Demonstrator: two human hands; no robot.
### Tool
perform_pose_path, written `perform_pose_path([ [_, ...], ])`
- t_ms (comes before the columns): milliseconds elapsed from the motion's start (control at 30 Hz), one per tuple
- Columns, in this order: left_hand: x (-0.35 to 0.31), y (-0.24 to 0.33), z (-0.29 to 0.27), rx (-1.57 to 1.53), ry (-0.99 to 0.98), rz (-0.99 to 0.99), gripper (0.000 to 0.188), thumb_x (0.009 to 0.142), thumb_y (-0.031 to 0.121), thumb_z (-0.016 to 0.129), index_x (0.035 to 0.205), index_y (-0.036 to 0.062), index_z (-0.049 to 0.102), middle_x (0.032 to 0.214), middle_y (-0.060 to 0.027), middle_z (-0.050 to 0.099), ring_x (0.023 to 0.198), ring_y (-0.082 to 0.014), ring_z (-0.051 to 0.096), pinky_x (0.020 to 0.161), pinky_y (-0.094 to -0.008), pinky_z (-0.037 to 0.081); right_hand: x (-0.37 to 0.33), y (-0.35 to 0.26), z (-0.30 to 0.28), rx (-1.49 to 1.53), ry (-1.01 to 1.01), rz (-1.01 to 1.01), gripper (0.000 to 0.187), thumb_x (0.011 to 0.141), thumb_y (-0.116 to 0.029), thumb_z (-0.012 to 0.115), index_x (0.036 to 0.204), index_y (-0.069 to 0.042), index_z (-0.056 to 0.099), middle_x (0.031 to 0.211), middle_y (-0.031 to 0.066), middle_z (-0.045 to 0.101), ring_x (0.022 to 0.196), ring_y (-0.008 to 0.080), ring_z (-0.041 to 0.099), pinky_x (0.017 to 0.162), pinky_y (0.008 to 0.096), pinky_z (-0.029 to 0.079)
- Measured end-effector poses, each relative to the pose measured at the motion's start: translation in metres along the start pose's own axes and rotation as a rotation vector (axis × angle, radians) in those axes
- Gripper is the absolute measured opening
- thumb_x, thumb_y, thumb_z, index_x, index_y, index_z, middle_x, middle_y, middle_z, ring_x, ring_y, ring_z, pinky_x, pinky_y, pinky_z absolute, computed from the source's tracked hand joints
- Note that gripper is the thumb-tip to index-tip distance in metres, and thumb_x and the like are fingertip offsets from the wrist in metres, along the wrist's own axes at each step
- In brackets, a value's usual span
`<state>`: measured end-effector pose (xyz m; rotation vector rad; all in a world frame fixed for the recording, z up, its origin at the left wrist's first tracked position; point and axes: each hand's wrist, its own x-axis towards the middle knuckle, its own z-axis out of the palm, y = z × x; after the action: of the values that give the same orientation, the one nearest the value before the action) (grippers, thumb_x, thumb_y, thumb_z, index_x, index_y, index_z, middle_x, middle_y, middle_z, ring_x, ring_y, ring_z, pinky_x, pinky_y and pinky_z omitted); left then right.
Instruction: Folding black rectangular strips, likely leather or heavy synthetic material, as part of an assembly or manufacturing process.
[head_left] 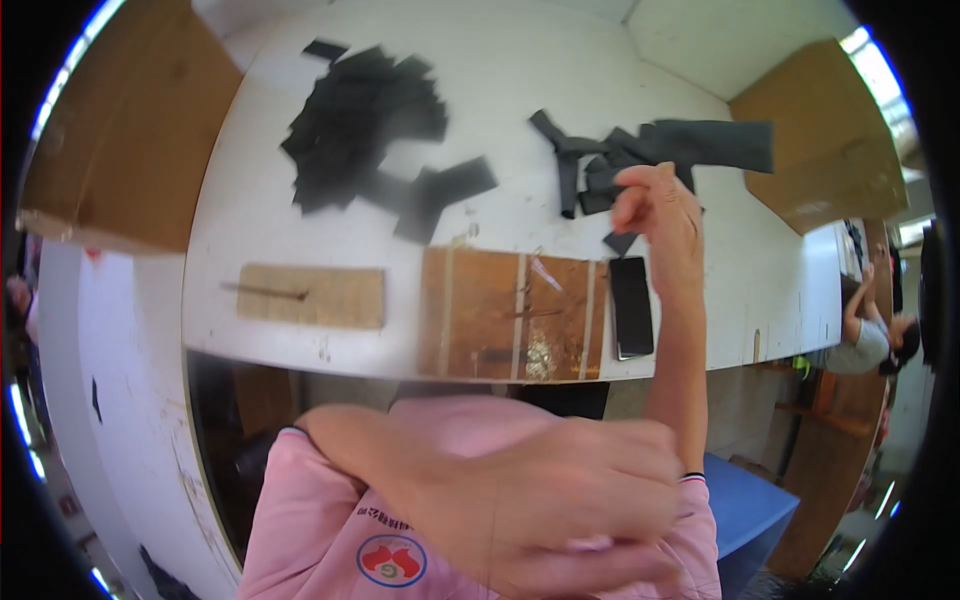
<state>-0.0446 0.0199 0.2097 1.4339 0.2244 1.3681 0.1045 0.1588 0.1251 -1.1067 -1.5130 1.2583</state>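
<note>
My right hand (662,215) reaches forward over a small pile of black fabric-like strips (600,165). Its fingers are bent inward; whether a strip is between them I cannot make out. Across my chest, close to the camera, my left hand (570,490) is smeared by motion, so its grip is unclear. A larger heap of black pieces (365,120) lies at the far left of the white table (500,200). At the near edge, in front of me, is a brown board (480,320) with pale bands across it and a shiny patch.
A black phone-like slab (630,305) lies right of the board. Left of it is a tan cardboard piece (340,300) with a thin dark rod. Cardboard boxes stand left (130,120) and right (820,140). Another person (870,340) is at the far right, near a blue stool-like object (750,500).
</note>
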Motion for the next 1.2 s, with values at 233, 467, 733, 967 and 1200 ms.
perform_pose_path([
  [233, -0.002, -0.013, -0.015, -0.109, -0.091, 0.001, 0.015, 0.072, 0.004, 0.056, 0.060, 0.0009, 0.047, 0.056, -0.0111, 0.044, 0.045, -0.0218, 0.043, 0.042, -0.0305, 0.035, -0.065, 0.124, 0.037, -0.439, -0.087, 0.157, 0.028, 0.085, -0.029, 0.045, 0.076, -0.003, 0.054, 0.052, 0.0032, 0.047, 0.049, 0.0118, 0.047, 0.046, 0.0262, 0.036],
  [467, -0.042, -0.045, -0.062, 0.340, 0.327, -0.053, 0.019, 0.078, -0.003, 0.044, 0.060, 0.0010, 0.047, 0.062, -0.0083, 0.053, 0.052, -0.0168, 0.048, 0.050, -0.0243, 0.039, -0.086, 0.164, 0.037, -0.801, -0.029, -0.331, 0.012, 0.079, -0.016, 0.054, 0.072, -0.006, 0.052, 0.064, 0.0102, 0.051, 0.055, 0.0277, 0.051, 0.050, 0.0366, 0.041],
  [733, -0.061, -0.161, -0.196, 1.137, 0.583, -0.556, 0.020, 0.071, 0.010, 0.058, 0.088, -0.0011, 0.055, 0.086, -0.0139, 0.058, 0.076, -0.0263, 0.056, 0.066, -0.0313, 0.045, -0.084, 0.158, 0.038, -0.748, 0.021, -0.285, 0.015, 0.079, -0.016, 0.053, 0.070, -0.005, 0.051, 0.062, 0.0103, 0.049, 0.054, 0.0282, 0.051, 0.048, 0.0367, 0.041],
  [967, -0.058, -0.220, -0.192, 1.960, 0.219, -0.745, 0.016, 0.066, 0.012, 0.062, 0.073, 0.0007, 0.051, 0.076, -0.0142, 0.050, 0.079, -0.0289, 0.051, 0.064, -0.0352, 0.046, -0.084, 0.162, 0.040, -0.713, 0.047, -0.305, 0.013, 0.078, -0.014, 0.054, 0.070, -0.005, 0.051, 0.062, 0.0106, 0.050, 0.054, 0.0282, 0.051, 0.047, 0.0364, 0.040],
  [1200, -0.069, -0.192, -0.196, 1.420, 0.586, -0.607, 0.012, 0.067, 0.007, 0.058, 0.077, -0.0002, 0.055, 0.074, -0.0104, 0.056, 0.073, -0.0217, 0.055, 0.059, -0.0307, 0.044, -0.085, 0.161, 0.037, -0.703, 0.046, -0.320, 0.014, 0.079, -0.014, 0.054, 0.069, -0.005, 0.050, 0.062, 0.0110, 0.049, 0.055, 0.0285, 0.051, 0.048, 0.0368, 0.040],
])
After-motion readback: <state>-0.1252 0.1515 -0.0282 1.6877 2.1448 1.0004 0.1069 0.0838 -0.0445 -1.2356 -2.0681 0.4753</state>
